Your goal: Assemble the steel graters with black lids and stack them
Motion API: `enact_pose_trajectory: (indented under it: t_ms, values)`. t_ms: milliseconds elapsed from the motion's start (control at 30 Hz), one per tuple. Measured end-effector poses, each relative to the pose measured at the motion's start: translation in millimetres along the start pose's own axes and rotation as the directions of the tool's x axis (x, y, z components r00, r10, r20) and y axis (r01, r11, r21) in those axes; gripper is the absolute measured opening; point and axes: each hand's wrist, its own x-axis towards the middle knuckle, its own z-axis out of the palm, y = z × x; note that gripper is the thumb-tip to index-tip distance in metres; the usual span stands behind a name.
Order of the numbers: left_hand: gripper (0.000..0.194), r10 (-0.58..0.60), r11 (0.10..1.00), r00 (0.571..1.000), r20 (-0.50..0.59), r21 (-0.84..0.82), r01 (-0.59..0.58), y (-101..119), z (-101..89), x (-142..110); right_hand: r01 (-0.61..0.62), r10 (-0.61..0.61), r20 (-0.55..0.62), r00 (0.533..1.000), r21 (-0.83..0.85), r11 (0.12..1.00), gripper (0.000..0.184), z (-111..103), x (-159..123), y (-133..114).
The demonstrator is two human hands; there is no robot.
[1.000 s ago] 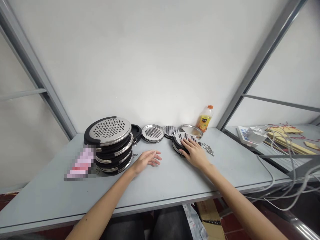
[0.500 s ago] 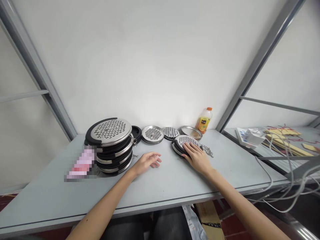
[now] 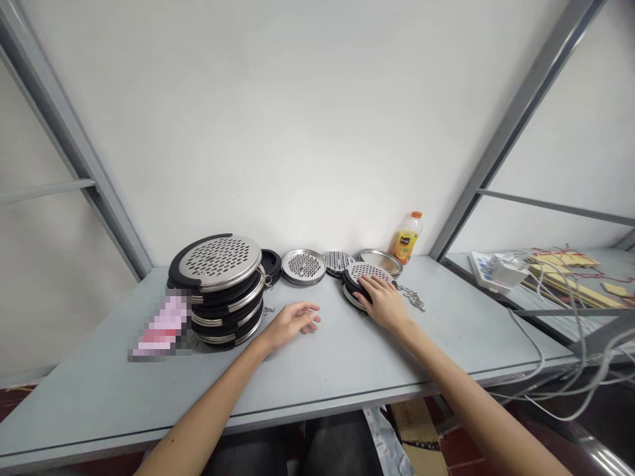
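My right hand (image 3: 383, 301) lies on a small round black-rimmed piece with a perforated steel top (image 3: 362, 276), fingers curled over its near edge and gripping it. My left hand (image 3: 292, 322) rests on the grey table (image 3: 322, 360), fingers loosely stretched, holding nothing, just right of a stack of larger black-rimmed perforated discs (image 3: 218, 287). Behind my hands lie a perforated steel plate (image 3: 303, 266), a smaller perforated disc (image 3: 338, 260) and a plain steel tray (image 3: 381, 260). A small metal chain (image 3: 411, 295) lies right of my right hand.
An orange juice bottle (image 3: 407, 238) stands at the back against the white wall. A blurred pink object (image 3: 161, 327) lies left of the stack. Grey frame posts rise at both sides. The neighbouring table (image 3: 546, 277) to the right carries cables, a white box and wooden strips.
My right hand with the small disc has shifted slightly left and back. My left hand has barely moved.
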Motion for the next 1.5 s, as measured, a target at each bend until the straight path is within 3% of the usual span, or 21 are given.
enact_pose_trajectory:
  t_ms: [333,967,1100,1200,1500]
  values:
    - [0.045,0.01,1.0,1.0,0.012,0.022,-0.01,0.1,0.6,-0.3,0.035,-0.033,-0.114,0.993,0.008,0.999,0.041,2.3,-12.9,-3.8]
    - [0.043,0.022,0.998,0.999,-0.047,0.061,-0.019,-2.1,1.7,0.2,-0.023,0.031,-0.121,0.992,0.067,0.997,0.048,-2.9,-9.0,-10.9]
    - [0.043,0.014,0.997,0.999,-0.053,0.076,-0.01,-1.3,1.8,-0.7,0.004,-0.003,-0.017,1.0,0.047,0.999,0.063,-5.3,6.1,-18.0]
    - [0.044,0.007,0.996,0.999,-0.05,0.089,-0.002,-0.2,1.1,-1.2,0.006,-0.007,0.054,0.999,0.019,1.0,0.061,-1.3,11.6,-22.6]
    - [0.044,0.003,0.997,0.999,-0.054,0.081,0.001,2.5,1.5,-2.0,0.061,-0.062,0.063,0.996,0.02,0.998,0.062,-5.3,0.9,-17.6]
